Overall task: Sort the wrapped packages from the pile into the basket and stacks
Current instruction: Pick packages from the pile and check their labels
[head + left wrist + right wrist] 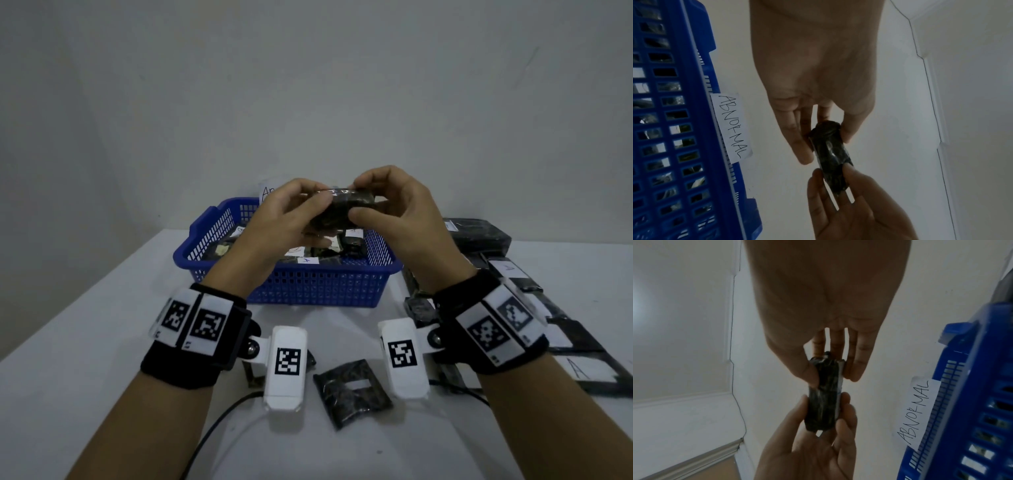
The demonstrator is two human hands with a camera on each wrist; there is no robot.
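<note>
Both hands hold one small black wrapped package (337,210) in the air above the blue basket (308,281). My left hand (294,219) pinches its left end between thumb and fingers. My right hand (387,209) pinches its right end the same way. In the left wrist view the package (830,154) is a dark glossy bundle between my left fingers (801,146) and the right hand's fingertips. The right wrist view shows the package (824,402) edge-on, with a pale strip along one side. Several wrapped packages with white labels lie inside the basket.
A paper label reading ABNORMAL (731,128) hangs on the basket's far rim. One loose black package (352,390) lies on the white table (102,342) near my wrists. Flat black packages with white labels (513,274) spread out to the right. A black cable (219,425) trails at the front.
</note>
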